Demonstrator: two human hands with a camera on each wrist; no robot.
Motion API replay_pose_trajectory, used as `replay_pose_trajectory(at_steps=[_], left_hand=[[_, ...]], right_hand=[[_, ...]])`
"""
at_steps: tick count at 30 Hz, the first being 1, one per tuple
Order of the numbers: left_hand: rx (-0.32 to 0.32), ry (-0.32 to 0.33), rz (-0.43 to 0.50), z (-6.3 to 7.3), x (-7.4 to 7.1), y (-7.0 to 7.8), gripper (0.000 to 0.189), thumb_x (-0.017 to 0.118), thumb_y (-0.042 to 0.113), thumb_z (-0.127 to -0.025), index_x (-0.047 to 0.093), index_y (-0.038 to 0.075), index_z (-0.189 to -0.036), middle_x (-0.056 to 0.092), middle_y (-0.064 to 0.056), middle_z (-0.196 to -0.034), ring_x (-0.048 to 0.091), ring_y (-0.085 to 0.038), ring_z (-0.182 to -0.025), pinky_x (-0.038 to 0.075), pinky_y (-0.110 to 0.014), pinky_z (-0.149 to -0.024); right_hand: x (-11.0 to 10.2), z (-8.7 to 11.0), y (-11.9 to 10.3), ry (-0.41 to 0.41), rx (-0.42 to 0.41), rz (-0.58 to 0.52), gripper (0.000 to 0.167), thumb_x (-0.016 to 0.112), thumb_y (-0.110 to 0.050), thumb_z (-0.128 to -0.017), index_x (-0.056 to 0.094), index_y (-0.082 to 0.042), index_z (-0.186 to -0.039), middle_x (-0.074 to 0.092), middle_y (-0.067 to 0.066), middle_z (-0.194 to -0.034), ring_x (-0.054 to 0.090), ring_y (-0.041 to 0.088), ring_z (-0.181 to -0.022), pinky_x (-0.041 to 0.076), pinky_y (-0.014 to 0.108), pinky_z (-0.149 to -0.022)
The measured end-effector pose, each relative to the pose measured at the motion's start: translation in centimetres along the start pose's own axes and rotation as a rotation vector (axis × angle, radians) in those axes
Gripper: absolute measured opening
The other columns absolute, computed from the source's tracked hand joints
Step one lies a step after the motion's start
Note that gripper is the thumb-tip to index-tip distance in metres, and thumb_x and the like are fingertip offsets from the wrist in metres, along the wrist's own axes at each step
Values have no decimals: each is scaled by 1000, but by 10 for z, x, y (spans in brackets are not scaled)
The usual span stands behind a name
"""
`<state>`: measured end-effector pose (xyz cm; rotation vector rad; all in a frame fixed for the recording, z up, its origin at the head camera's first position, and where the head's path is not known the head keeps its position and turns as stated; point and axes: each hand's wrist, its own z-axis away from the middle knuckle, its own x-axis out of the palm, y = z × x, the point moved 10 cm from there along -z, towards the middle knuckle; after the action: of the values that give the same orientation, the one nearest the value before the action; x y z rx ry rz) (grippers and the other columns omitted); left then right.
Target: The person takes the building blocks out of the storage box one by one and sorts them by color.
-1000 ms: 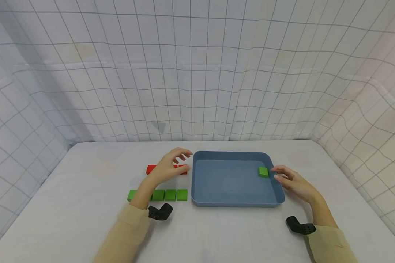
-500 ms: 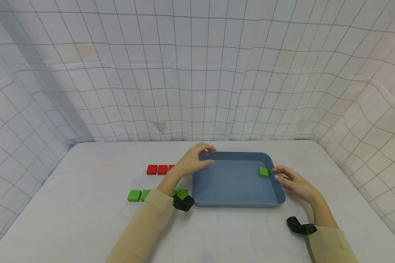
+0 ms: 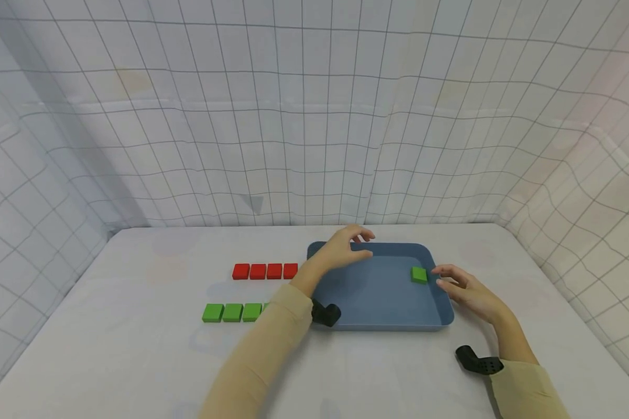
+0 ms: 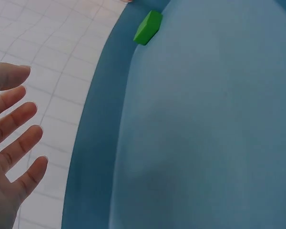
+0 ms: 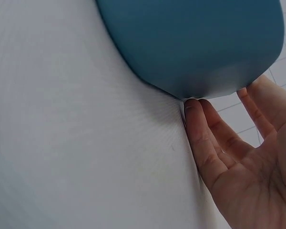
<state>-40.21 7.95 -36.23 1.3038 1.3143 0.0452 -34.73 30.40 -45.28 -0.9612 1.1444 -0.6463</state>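
Observation:
In the head view my left hand [image 3: 343,248] hangs over the left half of the blue tray [image 3: 377,326], thumb apart from fingers, holding nothing. The left wrist view shows that hand [image 4: 14,129] with its fingers spread beside the tray's wall [image 4: 93,143]. One green block [image 3: 419,275] lies in the tray near its right wall. My right hand [image 3: 469,294] is at the tray's right edge, just beside that block. From the right wrist view, its extended fingers [image 5: 198,124] touch the outside of the tray [image 5: 195,47] low down, near the tabletop.
Left of the tray, a row of several red blocks [image 3: 258,272] lies on the white table [image 3: 136,349]. Nearer the person runs a row of green blocks [image 3: 233,312], its right end hidden by the left sleeve [image 3: 264,346]. White grid-patterned curtains [image 3: 314,128] surround the table.
My left hand has moved right, from beside the red blocks to over the tray, uncovering the red row. The right hand and the green block in the tray have stayed in place.

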Motion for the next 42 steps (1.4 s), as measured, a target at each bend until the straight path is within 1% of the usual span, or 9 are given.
replay_pose_trajectory(at_steps=[4, 7, 12, 18, 24, 28, 35, 39, 42], left_hand=[[1, -45, -72, -12, 17, 3, 37, 63, 14, -86, 54, 4, -120, 54, -10, -117, 51, -23, -103, 42, -31, -88], [-6, -77, -96, -21, 29, 6, 37, 63, 14, -86, 54, 3, -120, 55, -9, -116, 50, -21, -104, 41, -28, -89], [-12, -99, -96, -32, 47, 9, 39, 65, 14, -85, 54, 3, -121, 55, -8, -117, 50, -20, -105, 40, -24, -89], [-19, -85, -63, -42, 61, 11, 39, 66, 14, -84, 55, 5, -121, 56, -8, -118, 51, -21, -105, 40, -22, -87], [-52, -75, -19, -46, 76, 7, 40, 66, 14, -84, 55, 5, -121, 56, -8, -117, 51, -21, -106, 41, -21, -87], [-102, -99, -10, -46, 87, 0, 43, 68, 16, -83, 55, 9, -123, 55, -5, -119, 51, -18, -106, 41, -21, -87], [-163, -131, 46, -48, 103, -11, 48, 70, 17, -81, 54, 12, -125, 53, -1, -126, 49, -16, -112, 40, -21, -91], [-187, -140, 45, -48, 108, -14, 47, 71, 16, -80, 55, 12, -124, 54, 0, -125, 49, -15, -111, 41, -21, -89], [-187, -143, 32, -47, 109, -12, 48, 71, 16, -79, 55, 11, -124, 54, 0, -125, 49, -15, -111, 40, -20, -90]], right_hand=[[1, 1, -2, -3, -4, -7, 44, 48, -29, -95, 37, -6, -131, 32, 20, -136, 29, 45, -126, 33, 58, -94], [2, 1, -5, -10, -13, -12, 45, 47, -27, -96, 35, -5, -132, 31, 22, -137, 27, 47, -126, 31, 61, -94], [2, 2, -7, -10, -1, -14, 44, 47, -27, -96, 35, -5, -133, 31, 23, -138, 28, 47, -126, 32, 61, -93], [2, 2, -6, -8, 8, -15, 44, 47, -27, -96, 35, -5, -132, 31, 23, -137, 30, 47, -125, 32, 61, -92], [2, 1, -4, -5, 15, -7, 44, 47, -28, -96, 35, -6, -132, 32, 22, -137, 30, 47, -124, 34, 60, -91], [2, 2, -4, -11, 12, 7, 44, 46, -28, -96, 35, -7, -132, 30, 21, -137, 29, 48, -125, 35, 58, -90], [1, 1, -2, -12, 7, -14, 44, 47, -29, -96, 35, -6, -132, 29, 20, -137, 27, 48, -126, 31, 61, -93], [1, 1, -1, -7, 13, -17, 44, 47, -28, -96, 35, -6, -132, 30, 19, -137, 28, 47, -126, 31, 61, -93], [2, 0, -1, -8, 11, -10, 45, 47, -29, -96, 35, -6, -132, 30, 20, -138, 28, 48, -126, 31, 61, -93]])
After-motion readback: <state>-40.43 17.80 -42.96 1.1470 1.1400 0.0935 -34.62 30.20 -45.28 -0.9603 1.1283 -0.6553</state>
